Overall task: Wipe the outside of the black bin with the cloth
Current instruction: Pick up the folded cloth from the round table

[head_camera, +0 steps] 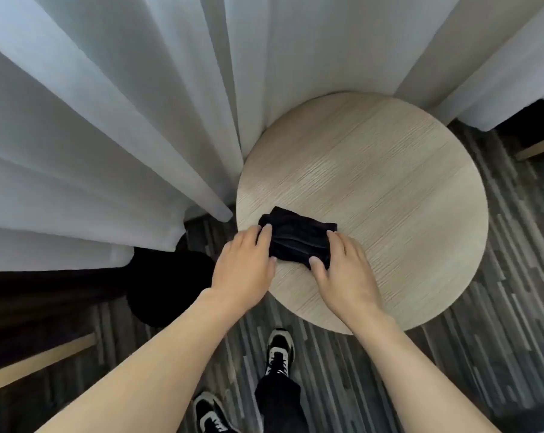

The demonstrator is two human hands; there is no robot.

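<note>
A dark folded cloth [299,237] lies on the near left part of a round light-wood table [389,189]. My left hand [244,265] rests on the cloth's left edge, fingers laid on it. My right hand [342,270] presses on its right side, thumb and fingers touching the fabric. The black bin [167,285] stands on the floor to the left of the table, below the curtain, very dark and hard to make out.
White curtains [108,120] hang at the left and behind the table. The floor is striped grey carpet [499,292]. My two feet in black-and-white shoes [278,351] stand below the table's near edge. Dark furniture with a wooden edge [39,360] sits at the left.
</note>
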